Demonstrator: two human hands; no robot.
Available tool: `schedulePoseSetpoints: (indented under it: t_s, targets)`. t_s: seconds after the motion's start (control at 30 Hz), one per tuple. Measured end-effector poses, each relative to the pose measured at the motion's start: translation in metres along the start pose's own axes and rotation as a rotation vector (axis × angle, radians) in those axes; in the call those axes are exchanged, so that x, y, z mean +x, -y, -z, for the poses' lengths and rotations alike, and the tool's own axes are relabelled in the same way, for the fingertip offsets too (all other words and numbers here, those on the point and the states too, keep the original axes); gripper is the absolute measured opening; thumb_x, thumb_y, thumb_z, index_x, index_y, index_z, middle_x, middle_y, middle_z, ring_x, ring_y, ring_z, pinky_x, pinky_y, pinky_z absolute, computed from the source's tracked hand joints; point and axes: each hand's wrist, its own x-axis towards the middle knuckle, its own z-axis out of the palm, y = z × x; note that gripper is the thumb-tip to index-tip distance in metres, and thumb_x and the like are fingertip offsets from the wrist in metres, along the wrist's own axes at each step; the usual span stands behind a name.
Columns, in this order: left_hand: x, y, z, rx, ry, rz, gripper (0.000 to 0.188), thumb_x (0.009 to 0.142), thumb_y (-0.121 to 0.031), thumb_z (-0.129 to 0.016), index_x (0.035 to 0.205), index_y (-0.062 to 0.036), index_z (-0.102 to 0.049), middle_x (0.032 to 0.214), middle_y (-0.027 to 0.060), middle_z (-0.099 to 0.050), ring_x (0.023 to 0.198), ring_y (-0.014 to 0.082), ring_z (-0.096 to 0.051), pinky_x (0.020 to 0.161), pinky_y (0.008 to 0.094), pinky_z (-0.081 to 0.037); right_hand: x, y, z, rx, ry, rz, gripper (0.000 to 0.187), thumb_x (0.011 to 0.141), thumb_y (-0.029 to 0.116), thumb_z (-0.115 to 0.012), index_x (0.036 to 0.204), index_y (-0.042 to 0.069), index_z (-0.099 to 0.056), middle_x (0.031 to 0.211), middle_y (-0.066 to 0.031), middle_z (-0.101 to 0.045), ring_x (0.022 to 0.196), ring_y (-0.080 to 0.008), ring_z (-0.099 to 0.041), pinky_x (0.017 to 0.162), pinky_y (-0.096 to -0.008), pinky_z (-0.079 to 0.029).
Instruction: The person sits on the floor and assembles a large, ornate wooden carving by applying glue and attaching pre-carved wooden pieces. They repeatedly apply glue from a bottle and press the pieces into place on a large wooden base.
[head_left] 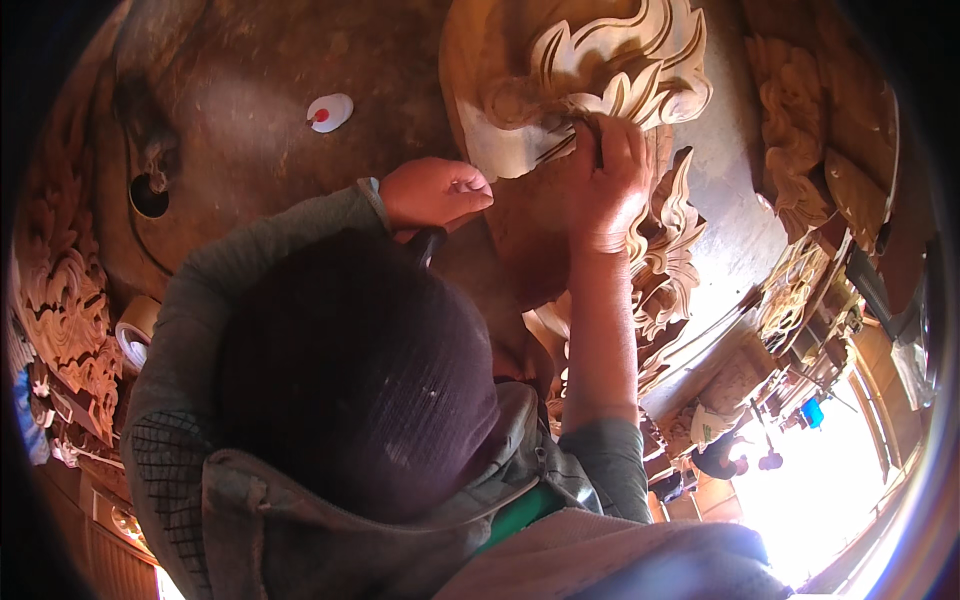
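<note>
A pale wooden carving (pixel 640 60) with flame-like curls lies at the top middle on a brown surface. My right hand (pixel 612 175) is at its lower edge, fingers pinched together against the wood; what they hold, if anything, is hidden. My left hand (pixel 436 193) is curled closed, just left of and below the carving's rounded end, apart from it. Its fingertips are tucked in, so I cannot make out whether something small is in them. Beside my right forearm lies another carved wooden piece (pixel 672 250) with leafy curls, partly covered by the arm.
A white oval disc with a red spot (pixel 330 113) lies on the brown surface. Carved panels stand at left (pixel 65 300) and right (pixel 790 130). A tape roll (pixel 137 328) is at the left. A dark cap (pixel 370 370) blocks the lower middle. Another person (pixel 718 458) is in the background.
</note>
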Motion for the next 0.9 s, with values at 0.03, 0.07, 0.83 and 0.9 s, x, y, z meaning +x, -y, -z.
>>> schedulePoseSetpoints:
  t_s: [0.03, 0.07, 0.83, 0.9]
  targets:
    - [0.001, -0.001, 0.001, 0.017, 0.016, 0.001, 0.03, 0.095, -0.027, -0.061, 0.11, -0.0022, -0.065, 0.095, 0.0062, -0.069, 0.088, 0.0126, -0.063, 0.079, 0.0297, -0.05, -0.003, -0.003, 0.001, -0.014, 0.014, 0.005, 0.012, 0.078, 0.008, -0.07, 0.09, 0.007, -0.069, 0.087, -0.0095, -0.066, 0.081, -0.0313, -0.063, 0.074, -0.0397, -0.05]
    - [0.001, -0.002, 0.002, 0.034, 0.027, 0.005, 0.027, 0.096, -0.025, -0.061, 0.11, -0.0019, -0.065, 0.095, 0.0042, -0.068, 0.088, 0.0098, -0.061, 0.08, 0.028, -0.05, -0.007, -0.007, 0.0, -0.022, 0.03, 0.011, 0.012, 0.078, 0.007, -0.07, 0.09, 0.007, -0.069, 0.087, -0.0096, -0.066, 0.081, -0.0313, -0.063, 0.074, -0.0395, -0.05]
    - [0.005, 0.005, -0.003, 0.008, 0.026, 0.055, 0.025, 0.096, -0.023, -0.061, 0.11, -0.0024, -0.064, 0.095, 0.0035, -0.068, 0.089, 0.0092, -0.061, 0.079, 0.0276, -0.049, -0.013, 0.002, 0.003, -0.29, 0.312, -0.243, 0.011, 0.079, 0.018, -0.066, 0.088, 0.014, -0.071, 0.089, -0.0083, -0.067, 0.085, -0.0309, -0.064, 0.075, -0.0422, -0.052]
    - [0.004, -0.001, 0.0, 0.043, 0.028, 0.052, 0.025, 0.096, -0.022, -0.061, 0.11, -0.0024, -0.064, 0.097, 0.0039, -0.068, 0.09, 0.0095, -0.061, 0.08, 0.0278, -0.05, -0.018, -0.001, 0.0, -0.232, 0.241, -0.253, 0.01, 0.079, 0.018, -0.066, 0.087, 0.013, -0.071, 0.088, -0.0083, -0.067, 0.085, -0.0308, -0.064, 0.075, -0.0417, -0.052]
